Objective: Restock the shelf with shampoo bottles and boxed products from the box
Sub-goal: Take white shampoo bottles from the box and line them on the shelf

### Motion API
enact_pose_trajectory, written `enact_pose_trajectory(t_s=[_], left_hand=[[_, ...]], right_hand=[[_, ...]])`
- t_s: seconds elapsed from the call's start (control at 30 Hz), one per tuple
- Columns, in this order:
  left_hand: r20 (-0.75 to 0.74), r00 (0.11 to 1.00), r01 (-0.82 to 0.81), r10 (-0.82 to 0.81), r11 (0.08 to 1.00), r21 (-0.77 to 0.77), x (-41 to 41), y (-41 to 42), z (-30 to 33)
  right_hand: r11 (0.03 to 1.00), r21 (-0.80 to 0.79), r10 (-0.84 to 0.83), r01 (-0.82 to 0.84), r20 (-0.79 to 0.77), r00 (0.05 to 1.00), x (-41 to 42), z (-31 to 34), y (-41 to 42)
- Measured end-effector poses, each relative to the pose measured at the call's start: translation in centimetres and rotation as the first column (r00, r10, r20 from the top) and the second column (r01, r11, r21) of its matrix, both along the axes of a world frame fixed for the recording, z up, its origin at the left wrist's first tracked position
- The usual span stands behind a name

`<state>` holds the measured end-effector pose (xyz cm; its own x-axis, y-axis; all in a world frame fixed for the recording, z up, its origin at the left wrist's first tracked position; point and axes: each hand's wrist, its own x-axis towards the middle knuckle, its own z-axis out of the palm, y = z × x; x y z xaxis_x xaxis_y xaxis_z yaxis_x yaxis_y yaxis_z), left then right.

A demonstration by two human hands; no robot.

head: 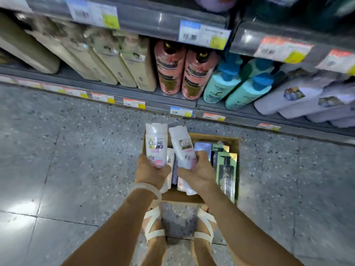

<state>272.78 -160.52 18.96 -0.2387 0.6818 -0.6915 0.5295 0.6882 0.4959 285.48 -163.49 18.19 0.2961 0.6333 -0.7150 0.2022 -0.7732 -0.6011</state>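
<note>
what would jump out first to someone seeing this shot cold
Two white Clear shampoo bottles at centre: the left hand grips one, the right hand the other, above an open cardboard box on the floor. Behind, two pink bottles stand out on the bottom shelf, between cream packs and teal pump bottles.

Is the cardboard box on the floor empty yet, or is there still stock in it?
Not empty. The cardboard box still holds green boxed products along its right side and more white bottles beneath the hands.
</note>
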Motion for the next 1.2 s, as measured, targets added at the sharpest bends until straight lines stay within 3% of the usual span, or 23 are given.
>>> enact_pose_trajectory(t_s=[0.23,0.47,0.77,0.97,1.07,1.2], left_hand=[[0.214,0.972,0.024,-0.102,0.941,0.338,1.8,3.2,16.2],[0.276,0.904,0.079,-0.328,0.761,0.644,4.8,5.2,35.6],[0.15,0.84,0.142,-0.522,0.478,0.867,13.3,3.7,54.7],[0.099,0.772,0.143,-0.628,0.323,0.936,23.8,-1.2,62.9],[0.094,0.74,0.142,-0.666,0.292,0.946,29.5,-5.1,65.5],[0.195,0.679,0.114,-0.708,0.364,0.925,36.5,-9.8,66.8]], right_hand=[[0.881,0.435,-0.226,0.185,0.046,0.973,1.4,17.2,2.7],[0.694,0.683,-0.339,0.229,0.029,0.94,4.0,35.9,4.1],[0.445,0.857,-0.516,0.259,0.009,0.857,12.9,53.7,-0.2],[0.284,0.937,-0.592,0.205,0.004,0.806,23.0,62.8,-6.0],[0.252,0.954,-0.635,0.164,0.035,0.772,28.4,66.0,-10.0],[0.272,0.955,-0.627,0.115,0.085,0.774,35.5,68.2,-14.7]])
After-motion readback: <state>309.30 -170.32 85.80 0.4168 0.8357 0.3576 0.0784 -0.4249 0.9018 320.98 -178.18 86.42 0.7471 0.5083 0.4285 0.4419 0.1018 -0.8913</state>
